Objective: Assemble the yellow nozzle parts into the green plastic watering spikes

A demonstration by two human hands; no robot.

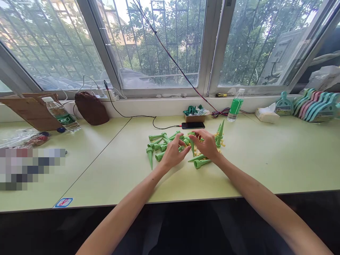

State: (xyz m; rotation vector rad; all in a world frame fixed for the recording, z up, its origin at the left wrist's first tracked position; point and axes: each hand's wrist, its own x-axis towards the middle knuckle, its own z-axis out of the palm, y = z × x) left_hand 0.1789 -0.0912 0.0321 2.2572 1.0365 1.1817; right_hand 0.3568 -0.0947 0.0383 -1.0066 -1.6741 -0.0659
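Observation:
My right hand (206, 144) pinches a green cone-shaped spike (192, 146), which points down over the pile. Just to the left, my left hand (174, 153) has its thumb and fingers apart, close to the spike, with nothing visible between them. Several green spikes lie around both hands; one (149, 158) is at the left edge of the pile and another (202, 163) lies below my right hand. Small yellow pieces (222, 141) are scattered at the right and between the hands. More green spikes (220, 134) stand or lean beyond my right hand.
A black phone (193, 125) lies behind the pile, in front of a small box (195, 118). Bottles stand at right (236, 105) and lean at left (61, 115). A tissue pack (267, 114) and colourful plastic items (316, 105) are at the far right.

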